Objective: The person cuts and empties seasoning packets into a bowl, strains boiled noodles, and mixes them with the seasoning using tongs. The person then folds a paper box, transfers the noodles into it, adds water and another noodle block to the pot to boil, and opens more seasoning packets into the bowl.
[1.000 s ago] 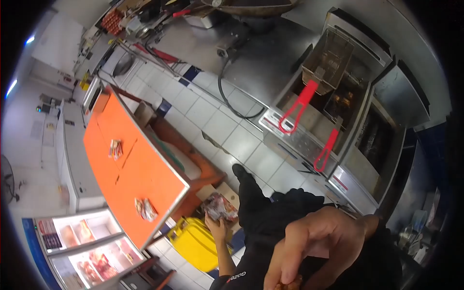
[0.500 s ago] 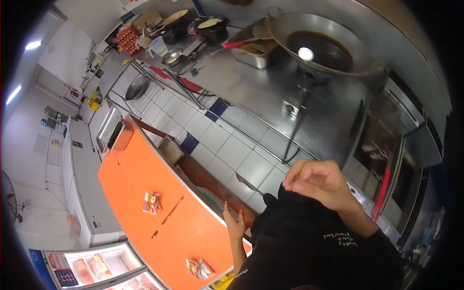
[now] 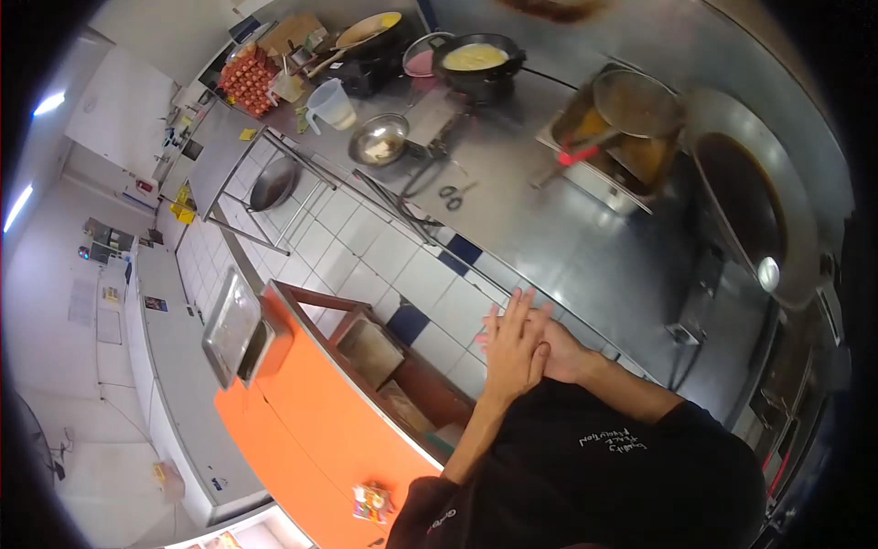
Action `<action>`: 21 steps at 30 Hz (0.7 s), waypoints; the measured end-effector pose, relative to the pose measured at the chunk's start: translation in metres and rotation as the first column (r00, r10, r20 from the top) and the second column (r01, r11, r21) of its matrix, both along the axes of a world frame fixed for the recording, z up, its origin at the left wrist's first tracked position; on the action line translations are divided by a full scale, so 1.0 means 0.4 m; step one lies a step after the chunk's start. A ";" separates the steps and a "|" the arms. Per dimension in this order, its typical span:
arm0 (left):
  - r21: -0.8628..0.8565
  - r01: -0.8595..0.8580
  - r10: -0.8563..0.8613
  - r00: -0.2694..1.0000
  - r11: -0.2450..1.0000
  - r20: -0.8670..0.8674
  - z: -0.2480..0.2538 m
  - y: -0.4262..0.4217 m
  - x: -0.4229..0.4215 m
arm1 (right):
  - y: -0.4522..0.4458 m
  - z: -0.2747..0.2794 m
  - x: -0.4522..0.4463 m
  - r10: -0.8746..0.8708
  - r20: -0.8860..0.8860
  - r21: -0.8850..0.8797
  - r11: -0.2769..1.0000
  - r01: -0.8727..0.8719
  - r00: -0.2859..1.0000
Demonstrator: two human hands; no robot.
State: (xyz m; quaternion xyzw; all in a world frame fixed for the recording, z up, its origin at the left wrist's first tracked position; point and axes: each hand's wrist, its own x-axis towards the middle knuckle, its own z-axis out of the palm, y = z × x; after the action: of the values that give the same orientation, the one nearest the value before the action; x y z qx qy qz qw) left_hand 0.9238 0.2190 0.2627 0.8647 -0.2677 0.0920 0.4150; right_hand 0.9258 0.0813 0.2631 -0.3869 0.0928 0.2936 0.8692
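In the head view my two hands meet in front of my black shirt. My left hand lies across my right hand, its fingers stretched out and pointing up. The right hand's fingers are partly hidden behind it; some fingertips poke out at the left, stretched too. No object shows in either hand. Beyond the hands is the front edge of the steel counter. At the lower left is an orange tabletop with a small colourful packet on it.
On the counter are a large wok of dark liquid, a strainer over a metal tray, scissors, a steel bowl, a measuring jug, a black pan and stacked eggs. A metal container sits at the table's far end.
My left hand has risen from beside the orange table and come against my right hand, which has moved left. The view has turned towards the far end of the counter.
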 end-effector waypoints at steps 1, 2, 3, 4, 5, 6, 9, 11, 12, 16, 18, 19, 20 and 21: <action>0.042 -0.097 0.095 0.994 0.994 0.052 -0.023 0.047 0.101 | 0.052 0.021 0.099 0.022 -0.054 0.134 0.991 -0.015 0.998; 0.082 -0.193 0.184 0.977 0.978 0.107 -0.054 0.108 0.197 | 0.094 0.041 0.194 0.050 -0.107 0.268 0.963 -0.019 0.993; 0.156 -0.318 0.303 0.946 0.935 0.112 -0.107 0.210 0.295 | 0.105 0.056 0.288 0.167 0.051 0.203 0.964 -0.174 0.985; 0.234 -0.430 0.414 0.903 0.872 0.118 -0.160 0.312 0.392 | 0.122 0.073 0.376 0.177 0.037 0.203 0.962 -0.181 0.983; 0.117 -0.554 0.554 0.832 0.825 0.032 -0.202 0.400 0.476 | 0.137 0.086 0.462 0.132 0.136 0.096 0.985 -0.145 0.982; 0.052 -0.604 0.605 0.796 0.795 -0.004 -0.236 0.490 0.542 | 0.160 0.105 0.547 0.064 0.184 0.024 0.997 -0.069 0.981; -0.035 -0.638 0.611 0.751 0.769 -0.250 -0.265 0.707 0.767 | 0.254 0.107 0.839 -0.049 0.331 -0.213 0.969 0.126 0.942; -0.100 -0.597 0.508 0.748 0.796 -0.427 -0.260 0.764 0.960 | 0.333 0.058 1.066 -0.123 0.459 -0.376 0.870 0.319 0.880; -0.101 -0.578 0.488 0.758 0.810 -0.433 -0.251 0.777 1.074 | 0.380 0.018 1.195 -0.169 0.487 -0.398 0.830 0.390 0.857; -0.058 -0.469 0.345 0.722 0.881 -0.600 -0.256 0.830 1.497 | 0.500 -0.197 1.751 -0.200 0.596 -0.650 0.448 0.614 0.777; 0.017 -0.269 0.226 0.769 0.963 -0.598 -0.345 0.896 1.668 | 0.515 -0.321 1.970 -0.259 0.493 -0.857 0.023 0.515 0.831; 0.035 -0.208 0.192 0.810 0.978 -0.554 -0.352 0.912 1.724 | 0.535 -0.344 2.033 -0.288 0.483 -0.863 0.005 0.505 0.827; 0.027 -0.148 0.133 0.778 0.989 -0.613 -0.353 0.931 1.766 | 0.538 -0.358 2.098 -0.376 0.351 -0.935 -0.083 0.346 0.858; 0.020 -0.089 0.079 0.738 0.996 -0.670 -0.318 0.944 1.799 | 0.543 -0.363 2.155 -0.473 0.216 -0.975 -0.145 0.166 0.854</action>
State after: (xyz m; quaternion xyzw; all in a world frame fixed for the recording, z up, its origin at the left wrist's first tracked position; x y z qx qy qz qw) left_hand 1.6434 0.5967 0.1354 0.8483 -0.0611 -0.2041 0.4847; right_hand 1.7876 0.2986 0.1180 -0.8164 0.4590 -0.0509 0.3467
